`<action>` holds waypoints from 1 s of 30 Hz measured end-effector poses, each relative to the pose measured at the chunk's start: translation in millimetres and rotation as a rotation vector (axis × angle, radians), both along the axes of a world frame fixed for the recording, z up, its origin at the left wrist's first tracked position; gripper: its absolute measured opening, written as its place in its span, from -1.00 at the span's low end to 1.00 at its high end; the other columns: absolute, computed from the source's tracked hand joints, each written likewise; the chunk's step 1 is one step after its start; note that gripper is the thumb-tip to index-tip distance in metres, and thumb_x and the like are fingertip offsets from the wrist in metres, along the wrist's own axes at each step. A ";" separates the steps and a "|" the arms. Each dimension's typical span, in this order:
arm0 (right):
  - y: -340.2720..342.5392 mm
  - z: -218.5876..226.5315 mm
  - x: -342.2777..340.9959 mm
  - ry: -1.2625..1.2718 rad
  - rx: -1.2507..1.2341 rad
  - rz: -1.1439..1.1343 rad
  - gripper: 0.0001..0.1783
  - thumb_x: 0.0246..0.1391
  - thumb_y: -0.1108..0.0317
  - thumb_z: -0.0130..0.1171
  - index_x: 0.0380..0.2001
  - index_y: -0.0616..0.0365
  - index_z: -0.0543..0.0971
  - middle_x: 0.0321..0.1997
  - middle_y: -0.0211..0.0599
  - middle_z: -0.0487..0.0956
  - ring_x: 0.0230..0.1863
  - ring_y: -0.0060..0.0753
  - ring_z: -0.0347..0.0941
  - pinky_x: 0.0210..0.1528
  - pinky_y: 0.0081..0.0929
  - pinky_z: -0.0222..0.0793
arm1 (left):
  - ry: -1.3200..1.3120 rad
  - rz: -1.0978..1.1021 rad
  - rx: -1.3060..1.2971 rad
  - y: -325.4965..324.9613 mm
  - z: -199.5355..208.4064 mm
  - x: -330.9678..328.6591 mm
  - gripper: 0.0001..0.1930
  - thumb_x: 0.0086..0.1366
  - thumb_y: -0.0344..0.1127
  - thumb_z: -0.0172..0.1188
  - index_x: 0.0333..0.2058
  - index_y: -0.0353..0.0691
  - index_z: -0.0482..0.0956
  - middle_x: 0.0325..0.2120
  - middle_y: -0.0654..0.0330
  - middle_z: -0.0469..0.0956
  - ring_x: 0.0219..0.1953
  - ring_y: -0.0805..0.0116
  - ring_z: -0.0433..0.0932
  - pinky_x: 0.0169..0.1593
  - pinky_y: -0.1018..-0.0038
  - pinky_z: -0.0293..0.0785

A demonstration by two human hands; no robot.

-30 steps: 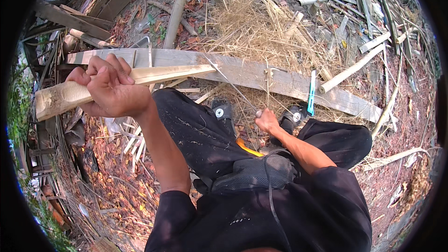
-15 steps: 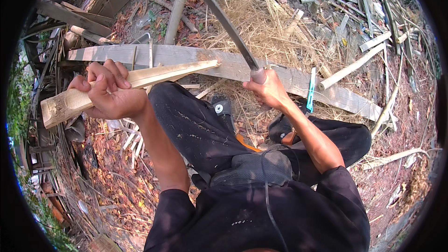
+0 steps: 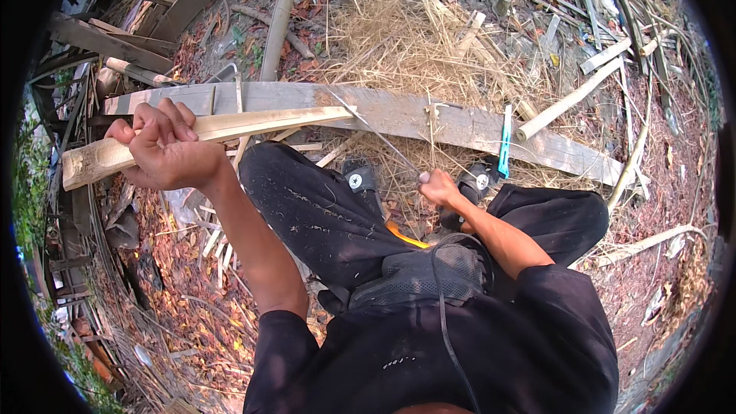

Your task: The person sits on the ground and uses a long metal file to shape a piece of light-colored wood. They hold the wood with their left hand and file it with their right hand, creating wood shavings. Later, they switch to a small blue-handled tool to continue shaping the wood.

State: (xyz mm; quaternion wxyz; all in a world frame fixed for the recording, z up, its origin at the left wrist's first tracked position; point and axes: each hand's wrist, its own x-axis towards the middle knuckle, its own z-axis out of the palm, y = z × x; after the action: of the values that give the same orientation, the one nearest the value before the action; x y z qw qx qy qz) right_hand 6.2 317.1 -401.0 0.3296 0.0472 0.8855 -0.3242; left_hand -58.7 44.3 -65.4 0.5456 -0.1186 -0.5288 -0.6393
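My left hand (image 3: 175,155) is closed around the thick end of a pale tapered piece of wood (image 3: 264,123), raised over the left of my lap. Its narrow tip points right, above a long grey plank (image 3: 291,96). In my right hand (image 3: 441,188) is the handle of a machete (image 3: 381,137), mostly covered by my fingers. The blade slants up and left, seen nearly edge-on, and crosses the picture at the wood's tip; I cannot tell whether they touch. A light-blue cutter knife (image 3: 505,142) lies by the plank, right of my right hand.
Straw-like shavings (image 3: 399,34) are heaped beyond the plank. A pale pole (image 3: 571,100) lies to the right, and stacked timber (image 3: 115,42) stands at the far left. My bent legs (image 3: 314,207) and shoes lie below the hands. A dark cable (image 3: 442,322) runs down my front.
My right hand has come down, and the machete has swung from pointing steeply up to a low slant at the wood's tip. The left hand keeps its grip, nearly still.
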 end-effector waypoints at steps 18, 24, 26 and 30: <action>-27.0 11.3 -41.1 -0.669 -0.870 -0.308 -0.58 0.02 0.02 0.20 -0.56 0.19 0.44 -0.73 -0.40 0.36 -0.80 -0.52 0.24 -0.74 -0.46 0.15 | 0.144 -0.148 -0.055 11.1 4.9 -16.9 -0.81 -0.08 -0.63 -0.14 -0.45 -0.26 0.13 -0.77 0.30 0.03 -0.79 0.62 -0.08 -0.77 0.67 -0.11; -38.6 110.7 -71.0 0.234 -0.703 -0.228 -0.61 0.01 0.15 0.23 -0.69 0.14 0.37 -0.76 -0.47 0.34 -0.83 -0.66 0.16 -0.80 -0.55 0.06 | 0.149 -0.177 -0.063 8.3 2.5 -17.9 -0.80 -0.08 -0.64 -0.16 -0.45 -0.27 0.12 -0.78 0.29 0.02 -0.79 0.61 -0.08 -0.77 0.66 -0.11; -48.8 184.0 -82.8 0.407 -0.942 -0.249 -0.66 0.01 0.24 0.22 -0.68 0.15 0.37 -0.80 -0.50 0.29 -0.84 -0.68 0.13 -0.80 -0.58 0.03 | 0.154 -0.135 -0.121 0.7 -1.3 -15.4 -0.80 -0.08 -0.65 -0.16 -0.44 -0.28 0.11 -0.78 0.29 0.02 -0.80 0.61 -0.07 -0.78 0.65 -0.10; -52.3 261.4 -103.1 0.728 -1.563 -0.282 -0.82 0.03 0.53 0.05 -0.62 0.21 0.34 -0.81 -0.52 0.22 -0.81 -0.73 0.09 -0.76 -0.64 0.00 | 0.166 -0.119 -0.133 0.2 -1.2 -18.0 -0.78 -0.10 -0.66 -0.17 -0.42 -0.30 0.12 -0.79 0.28 0.02 -0.82 0.60 -0.05 -0.79 0.66 -0.07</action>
State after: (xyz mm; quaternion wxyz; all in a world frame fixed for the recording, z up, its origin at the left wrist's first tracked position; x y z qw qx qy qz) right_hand -96.9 264.8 -139.6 -0.0791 -0.1900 0.4455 -0.8713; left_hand -76.7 44.5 -66.6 0.5396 -0.2381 -0.5150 -0.6221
